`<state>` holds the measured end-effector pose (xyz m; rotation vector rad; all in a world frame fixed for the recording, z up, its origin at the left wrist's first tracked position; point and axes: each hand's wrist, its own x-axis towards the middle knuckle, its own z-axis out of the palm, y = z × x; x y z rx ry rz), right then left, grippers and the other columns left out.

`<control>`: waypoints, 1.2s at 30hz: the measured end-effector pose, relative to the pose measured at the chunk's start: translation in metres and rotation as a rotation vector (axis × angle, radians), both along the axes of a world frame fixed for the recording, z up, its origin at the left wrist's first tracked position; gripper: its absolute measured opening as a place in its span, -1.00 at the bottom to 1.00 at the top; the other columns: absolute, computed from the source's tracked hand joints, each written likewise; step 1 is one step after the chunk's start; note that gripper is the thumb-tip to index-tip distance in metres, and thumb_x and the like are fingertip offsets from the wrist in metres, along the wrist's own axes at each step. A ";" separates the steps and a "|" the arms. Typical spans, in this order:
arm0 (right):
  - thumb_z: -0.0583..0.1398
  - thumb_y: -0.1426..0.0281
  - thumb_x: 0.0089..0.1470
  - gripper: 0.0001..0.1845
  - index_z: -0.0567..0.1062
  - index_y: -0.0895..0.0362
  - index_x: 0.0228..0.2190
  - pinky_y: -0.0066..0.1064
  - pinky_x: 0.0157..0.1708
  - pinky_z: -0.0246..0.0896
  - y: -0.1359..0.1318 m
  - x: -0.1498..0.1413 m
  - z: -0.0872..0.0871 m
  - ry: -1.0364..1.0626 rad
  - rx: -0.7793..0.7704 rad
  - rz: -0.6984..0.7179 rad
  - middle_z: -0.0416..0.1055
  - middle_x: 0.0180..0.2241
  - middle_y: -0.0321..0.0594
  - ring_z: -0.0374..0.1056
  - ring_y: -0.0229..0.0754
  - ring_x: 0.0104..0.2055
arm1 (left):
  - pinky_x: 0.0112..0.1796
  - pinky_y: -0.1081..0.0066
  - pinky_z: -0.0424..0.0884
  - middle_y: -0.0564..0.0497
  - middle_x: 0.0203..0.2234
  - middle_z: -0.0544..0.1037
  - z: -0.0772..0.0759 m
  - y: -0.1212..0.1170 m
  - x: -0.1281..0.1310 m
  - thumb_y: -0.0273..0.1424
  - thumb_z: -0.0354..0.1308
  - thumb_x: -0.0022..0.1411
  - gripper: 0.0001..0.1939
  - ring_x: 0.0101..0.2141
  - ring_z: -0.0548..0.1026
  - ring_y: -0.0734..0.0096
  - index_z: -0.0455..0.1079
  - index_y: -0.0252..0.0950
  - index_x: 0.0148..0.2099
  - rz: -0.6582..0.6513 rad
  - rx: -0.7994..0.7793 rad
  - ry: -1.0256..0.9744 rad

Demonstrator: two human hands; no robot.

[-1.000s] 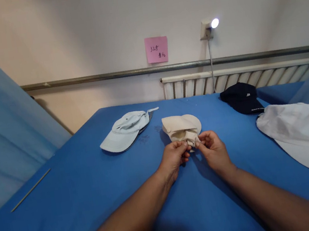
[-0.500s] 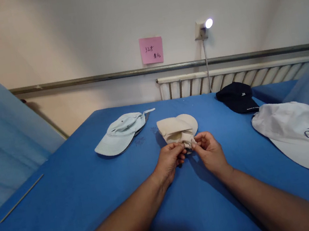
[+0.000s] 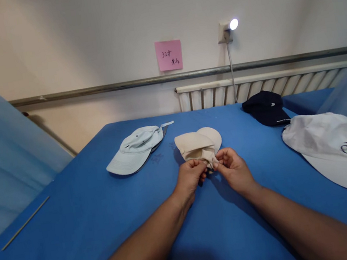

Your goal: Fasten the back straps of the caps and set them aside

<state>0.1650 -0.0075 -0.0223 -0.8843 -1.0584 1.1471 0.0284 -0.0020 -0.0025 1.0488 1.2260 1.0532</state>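
Beige cap (image 3: 186,141): on blue sheet (image 3: 107,210), between both hands' tips; left hand (image 3: 190,179), right hand (image 3: 237,172) pinching bunched edge; step, seemingly: fine edge work; next move calls for steady pinch

The cream cap (image 3: 191,141) lies on blue cloth (image 3: 133,211), brim pointing away.

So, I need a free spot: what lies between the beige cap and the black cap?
Bare blue sheet separates the beige cap from the black cap; the head view shows it.
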 end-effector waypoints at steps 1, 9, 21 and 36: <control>0.34 0.34 -0.17 -0.69 0.35 0.08 -0.37 -0.46 -0.42 0.23 0.001 0.000 0.000 0.039 -0.008 -0.012 0.38 -0.51 -0.40 0.30 -0.32 -0.48 | -0.60 0.55 0.18 0.12 -0.67 0.38 -0.001 -0.001 0.001 -0.27 0.25 0.00 -0.76 -0.67 0.28 0.61 0.34 -0.34 -0.44 0.014 0.035 0.003; 0.37 0.38 -0.21 -0.65 0.34 0.09 -0.38 -0.47 -0.39 0.29 0.005 0.000 0.000 0.197 -0.060 -0.079 0.43 -0.47 -0.38 0.36 -0.33 -0.45 | -0.39 0.50 0.34 -0.01 -0.32 0.54 -0.008 -0.003 0.005 -0.35 0.29 0.01 -0.72 -0.46 0.40 0.54 0.44 -0.32 -0.19 -0.002 0.362 0.240; 0.37 0.34 -0.22 -0.65 0.34 0.08 -0.40 -0.45 -0.42 0.30 0.002 -0.002 0.002 0.169 -0.044 -0.057 0.42 -0.51 -0.38 0.35 -0.31 -0.47 | -0.38 0.51 0.35 0.00 -0.40 0.54 -0.013 0.002 0.001 -0.37 0.28 0.04 -0.78 -0.43 0.44 0.50 0.47 -0.34 -0.23 -0.048 0.378 0.165; 0.40 0.27 -0.24 -0.59 0.33 0.10 -0.39 -0.45 -0.50 0.26 0.002 0.001 0.000 0.080 -0.113 -0.088 0.42 -0.57 -0.38 0.32 -0.31 -0.55 | -0.30 0.44 0.43 -0.02 -0.41 0.57 -0.011 0.001 0.004 -0.40 0.26 0.03 -0.84 -0.38 0.51 0.42 0.49 -0.36 -0.29 -0.066 0.285 0.069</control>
